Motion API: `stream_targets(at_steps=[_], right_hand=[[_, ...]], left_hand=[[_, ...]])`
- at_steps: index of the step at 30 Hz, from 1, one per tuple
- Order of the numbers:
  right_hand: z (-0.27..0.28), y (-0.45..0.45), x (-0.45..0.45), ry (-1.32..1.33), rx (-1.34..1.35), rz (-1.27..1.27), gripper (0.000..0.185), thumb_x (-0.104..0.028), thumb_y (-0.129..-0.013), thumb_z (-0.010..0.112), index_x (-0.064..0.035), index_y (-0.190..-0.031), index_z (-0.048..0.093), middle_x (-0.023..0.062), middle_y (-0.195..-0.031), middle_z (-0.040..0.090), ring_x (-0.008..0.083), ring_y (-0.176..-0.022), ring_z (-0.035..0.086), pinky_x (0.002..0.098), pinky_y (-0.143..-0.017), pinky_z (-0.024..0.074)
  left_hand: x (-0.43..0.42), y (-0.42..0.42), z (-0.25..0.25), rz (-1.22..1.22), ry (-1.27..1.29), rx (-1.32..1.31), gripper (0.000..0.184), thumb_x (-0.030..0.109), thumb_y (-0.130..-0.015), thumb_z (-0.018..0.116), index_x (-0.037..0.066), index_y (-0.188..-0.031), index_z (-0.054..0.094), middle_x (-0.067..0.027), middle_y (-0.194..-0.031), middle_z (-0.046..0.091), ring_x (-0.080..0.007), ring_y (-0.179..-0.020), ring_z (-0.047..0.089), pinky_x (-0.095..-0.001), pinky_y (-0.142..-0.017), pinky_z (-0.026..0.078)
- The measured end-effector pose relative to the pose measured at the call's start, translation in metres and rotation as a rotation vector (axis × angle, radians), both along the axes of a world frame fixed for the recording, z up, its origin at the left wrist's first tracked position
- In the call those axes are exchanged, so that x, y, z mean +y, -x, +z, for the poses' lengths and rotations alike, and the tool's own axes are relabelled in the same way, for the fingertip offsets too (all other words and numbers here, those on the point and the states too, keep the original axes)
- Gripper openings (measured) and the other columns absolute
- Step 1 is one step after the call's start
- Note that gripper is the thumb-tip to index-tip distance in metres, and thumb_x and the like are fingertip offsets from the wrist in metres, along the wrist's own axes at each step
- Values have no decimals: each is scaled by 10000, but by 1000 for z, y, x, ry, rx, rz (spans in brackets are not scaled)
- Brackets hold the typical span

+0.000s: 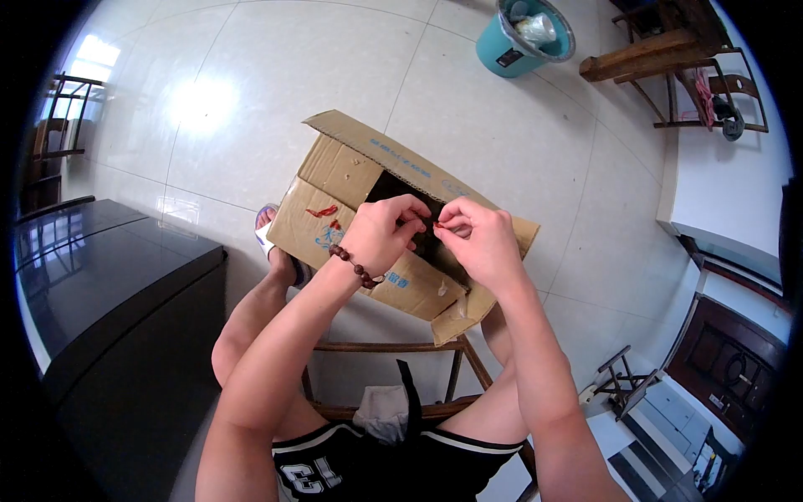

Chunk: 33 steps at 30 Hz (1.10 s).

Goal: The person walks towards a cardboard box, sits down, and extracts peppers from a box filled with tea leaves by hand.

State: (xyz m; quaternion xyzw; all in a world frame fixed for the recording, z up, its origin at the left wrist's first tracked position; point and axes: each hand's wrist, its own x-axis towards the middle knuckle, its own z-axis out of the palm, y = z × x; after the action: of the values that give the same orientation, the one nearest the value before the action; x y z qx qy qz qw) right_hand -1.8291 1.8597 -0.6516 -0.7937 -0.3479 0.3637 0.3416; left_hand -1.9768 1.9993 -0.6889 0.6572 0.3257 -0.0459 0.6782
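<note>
A cardboard box (410, 289) with blue print stands on the floor between my legs, its top partly open over a dark inside. Above that opening, my right hand (481, 243) pinches a small red piece (438, 224) between thumb and fingertips. My left hand (386, 234), with a brown bead bracelet (353, 263) at the wrist, is closed close beside it, fingertips together; what it holds, if anything, is hidden. Red shreds (322, 212), resembling dried chili, lie on the box's left flap. The box's contents are too dark to make out.
A teal trash bin (510, 46) with rubbish in it stands on the tiled floor (318, 58) at the top. To the left is a black glossy cabinet (117, 276). Wooden furniture (652, 54) stands at the upper right, and a wooden stool frame (385, 346) is below the box.
</note>
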Motion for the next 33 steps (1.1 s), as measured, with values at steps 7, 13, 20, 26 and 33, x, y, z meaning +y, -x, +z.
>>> stream_targets(at_steps=[7,13,20,26,33], right_hand=[[0,0,0,8,-33,7,164,-25,-890,832,-2,-1007,720,160,-899,817,240,-807,817,337,-721,633],[-1,0,0,15,-39,5,162,-15,-882,829,-13,-1004,721,155,-903,819,240,-811,819,336,-723,631],[-1,0,-1,-19,-89,14,170,-20,-879,829,-32,-1009,720,149,-908,820,251,-813,822,345,-719,639],[4,2,3,-40,7,-10,202,1,-901,819,4,-1098,775,148,-973,824,184,-835,803,313,-765,640],[4,3,5,-152,-99,53,133,-26,-940,807,13,-1065,791,123,-927,805,158,-773,743,311,-718,607]], left_hand=[[1,2,-8,-164,-288,41,292,69,-945,781,0,-1223,723,-140,-1030,811,-203,-873,799,-338,-780,636],[-2,1,-6,-96,-383,-47,240,91,-973,778,11,-1198,746,-140,-1078,809,-182,-931,797,-328,-837,632],[-1,-1,-2,-33,-57,-138,200,132,-982,788,2,-1132,765,-94,-1017,810,-142,-868,764,-315,-773,617],[-1,1,-8,30,51,-100,168,155,-1031,730,-5,-1081,746,-57,-929,775,-124,-854,745,-296,-734,592],[4,7,-10,51,255,-96,226,241,-1116,639,27,-1148,703,-15,-1029,750,-109,-922,735,-274,-755,577]])
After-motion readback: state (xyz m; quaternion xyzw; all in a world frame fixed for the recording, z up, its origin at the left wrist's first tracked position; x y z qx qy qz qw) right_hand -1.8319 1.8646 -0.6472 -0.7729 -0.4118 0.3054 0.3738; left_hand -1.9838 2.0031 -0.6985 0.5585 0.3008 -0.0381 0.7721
